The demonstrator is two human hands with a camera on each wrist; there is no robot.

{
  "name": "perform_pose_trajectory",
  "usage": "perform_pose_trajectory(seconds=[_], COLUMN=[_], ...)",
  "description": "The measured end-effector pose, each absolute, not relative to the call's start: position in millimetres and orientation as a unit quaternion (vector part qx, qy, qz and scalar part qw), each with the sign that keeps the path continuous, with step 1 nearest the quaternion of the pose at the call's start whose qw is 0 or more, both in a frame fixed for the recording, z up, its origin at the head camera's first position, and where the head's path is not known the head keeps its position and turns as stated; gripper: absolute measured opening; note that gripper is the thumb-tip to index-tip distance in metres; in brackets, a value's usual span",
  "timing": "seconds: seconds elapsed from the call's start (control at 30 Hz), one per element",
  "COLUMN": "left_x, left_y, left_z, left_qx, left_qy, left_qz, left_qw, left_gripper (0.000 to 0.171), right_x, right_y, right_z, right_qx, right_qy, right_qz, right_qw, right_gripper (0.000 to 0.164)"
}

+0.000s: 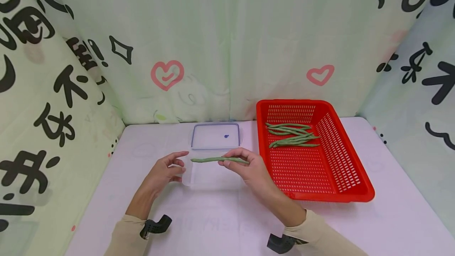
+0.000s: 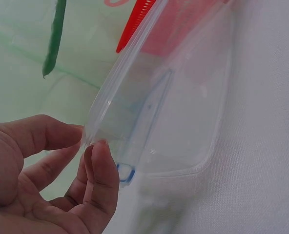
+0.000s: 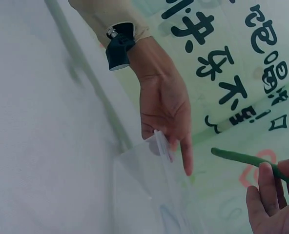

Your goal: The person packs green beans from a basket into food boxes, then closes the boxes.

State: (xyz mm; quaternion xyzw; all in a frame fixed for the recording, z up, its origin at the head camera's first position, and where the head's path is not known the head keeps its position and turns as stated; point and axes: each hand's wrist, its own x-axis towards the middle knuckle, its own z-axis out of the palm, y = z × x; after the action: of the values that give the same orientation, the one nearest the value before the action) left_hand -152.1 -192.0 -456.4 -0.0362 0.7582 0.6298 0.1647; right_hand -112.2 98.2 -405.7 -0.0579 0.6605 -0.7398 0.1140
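My right hand [image 1: 250, 169] pinches one long green bean [image 1: 206, 160] between thumb and fingers. The bean lies nearly level above a clear plastic container [image 2: 183, 126], its free end pointing left. With thumb and fingertips my left hand [image 1: 163, 175] holds the left rim of that container, which stands on the table. In the right wrist view the left hand [image 3: 166, 107] is at the container's rim, and the bean [image 3: 242, 157] is apart from it. The container's see-through walls are hard to make out in the head view.
A red plastic basket [image 1: 262, 129] stands at the right, with several green beans [image 1: 293, 141] in its back half. Behind the container lies a clear lid with a blue edge [image 1: 215, 149]. Printed curtains [image 1: 213, 50] enclose the table's back and sides.
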Motion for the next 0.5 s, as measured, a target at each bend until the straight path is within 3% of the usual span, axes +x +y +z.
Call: perform_pose_trajectory(seconds=[0.5], left_x=[-151], left_y=[-192], left_z=[-457], left_qx=[-0.033], left_qy=[0.757], left_qz=[0.631], left_qw=[0.163], left_gripper=[0.056], right_x=[-116], right_y=[86], right_z=[-419], right_qx=[-0.025], right_qy=[0.642], right_qz=[-0.759], right_qw=[0.107], right_gripper=[0.023])
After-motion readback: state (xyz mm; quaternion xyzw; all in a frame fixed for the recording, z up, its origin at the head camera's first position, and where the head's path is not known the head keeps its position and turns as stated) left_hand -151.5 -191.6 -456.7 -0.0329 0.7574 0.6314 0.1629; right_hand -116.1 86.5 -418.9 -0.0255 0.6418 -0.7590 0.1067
